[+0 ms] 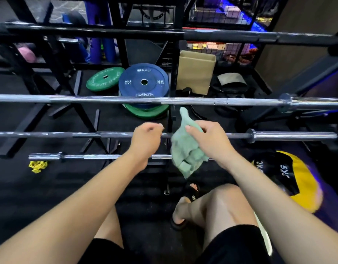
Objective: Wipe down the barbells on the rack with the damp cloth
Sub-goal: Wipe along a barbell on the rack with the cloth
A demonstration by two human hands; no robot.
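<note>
1. The right hand (208,141) pinches a green cloth (185,149) near its top; most of the cloth hangs in loose folds below that grip, and one corner sticks up above it.
2. The left hand (145,138) is beside the cloth, its fingers curled with nothing in them. It looks close to the dark barbell (69,134), but I cannot tell whether it touches.
3. The cloth looks soft, light and limp, and being damp it should cling a little. Bunching it into the palm would probably give a firmer pad than this pinch.
4. The dark barbell runs level just behind both hands. A silver barbell (107,99) lies beyond the grip and a short barbell (88,156) lies nearer the person, below it. They look stiff and heavy, and the rack (170,119) carries them, so wrapping the cloth round a shaft and sliding along seems best.
5. A cardboard box (195,73) stands on the floor far beyond the grip; its contents are hidden. Weight plates (143,81) lean left of it.
</note>
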